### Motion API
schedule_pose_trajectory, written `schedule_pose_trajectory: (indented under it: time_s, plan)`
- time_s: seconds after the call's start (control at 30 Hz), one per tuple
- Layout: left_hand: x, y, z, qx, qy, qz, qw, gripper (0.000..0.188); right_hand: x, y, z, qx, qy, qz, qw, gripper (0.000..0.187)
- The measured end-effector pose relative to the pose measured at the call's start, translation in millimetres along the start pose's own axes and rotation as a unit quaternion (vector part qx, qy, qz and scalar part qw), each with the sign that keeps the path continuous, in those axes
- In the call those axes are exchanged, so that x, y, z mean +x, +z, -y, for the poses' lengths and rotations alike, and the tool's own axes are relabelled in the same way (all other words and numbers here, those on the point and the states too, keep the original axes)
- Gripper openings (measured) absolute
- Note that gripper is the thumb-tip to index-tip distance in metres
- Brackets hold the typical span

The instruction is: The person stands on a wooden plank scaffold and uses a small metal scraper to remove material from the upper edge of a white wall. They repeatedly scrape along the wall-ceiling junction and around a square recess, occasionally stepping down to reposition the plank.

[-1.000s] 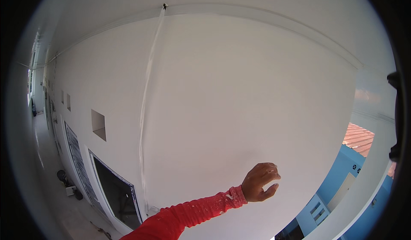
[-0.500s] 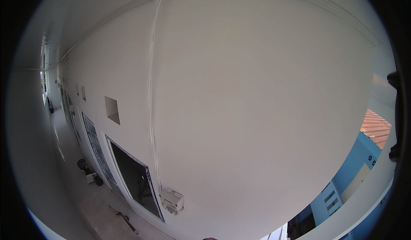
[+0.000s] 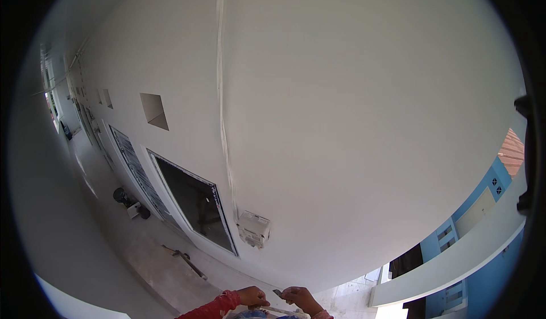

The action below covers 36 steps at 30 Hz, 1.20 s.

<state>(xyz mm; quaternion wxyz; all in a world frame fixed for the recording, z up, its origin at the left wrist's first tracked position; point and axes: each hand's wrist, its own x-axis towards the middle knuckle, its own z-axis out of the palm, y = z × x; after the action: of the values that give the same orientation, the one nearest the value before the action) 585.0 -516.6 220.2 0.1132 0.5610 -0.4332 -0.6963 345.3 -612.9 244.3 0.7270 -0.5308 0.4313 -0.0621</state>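
Observation:
Both my hands are at the lower edge, close together in front of the white wall (image 3: 364, 120). My left hand (image 3: 251, 297), with a red sleeve behind it, has its fingers closed; what they hold, if anything, cannot be made out. My right hand (image 3: 298, 298) pinches a small flat grey piece (image 3: 277, 293) that points toward the left hand. Farther ahead, a white box with ragged lower edges (image 3: 254, 228) sits on the wall, at the foot of a long white vertical strip (image 3: 221, 91).
Left of the box is a dark framed window (image 3: 193, 202), with a square wall recess (image 3: 154, 112) above it. A long narrow piece (image 3: 185, 261) lies on the floor near dark containers (image 3: 120, 195). A white ledge (image 3: 432, 279) curves along the right, before a blue building (image 3: 449, 236).
The view has tipped downward, so the wall box and window sit higher. Both hands have come into sight, where only a small reddish bit showed at the lower edge before.

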Motion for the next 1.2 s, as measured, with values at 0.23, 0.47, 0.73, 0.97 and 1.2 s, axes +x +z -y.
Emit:
schedule_pose_trajectory:
  time_s: [0.23, 0.47, 0.73, 0.97, 1.2]
  plan:
    - [11.9, -65.5, -9.2, 0.173, -0.008, -0.221, 0.96, 0.065, -33.8, -56.2, 211.5, -0.136, -0.395, -0.218, 0.882, 0.017]
    - [48.2, -41.3, 101.6, 0.15, -0.07, -0.384, 0.908, 0.062, -157.2, -111.5, 516.0, -0.274, -0.71, -0.575, 0.299, 0.014]
    - [-18.2, 6.2, 264.7, -0.137, -0.274, -0.395, 0.866, 0.054, -136.2, -140.3, 633.3, -0.259, -0.566, -0.767, 0.156, 0.023]
    - [-42.2, -61.3, 285.4, -0.135, -0.284, -0.4, 0.861, 0.063, -12.7, 6.8, 621.0, -0.495, -0.688, -0.522, 0.095, 0.007]
    - [-55.6, -142.7, 290.1, -0.048, -0.225, -0.433, 0.872, 0.058, -52.3, -35.7, 605.8, -0.324, -0.707, -0.601, 0.185, 0.007]
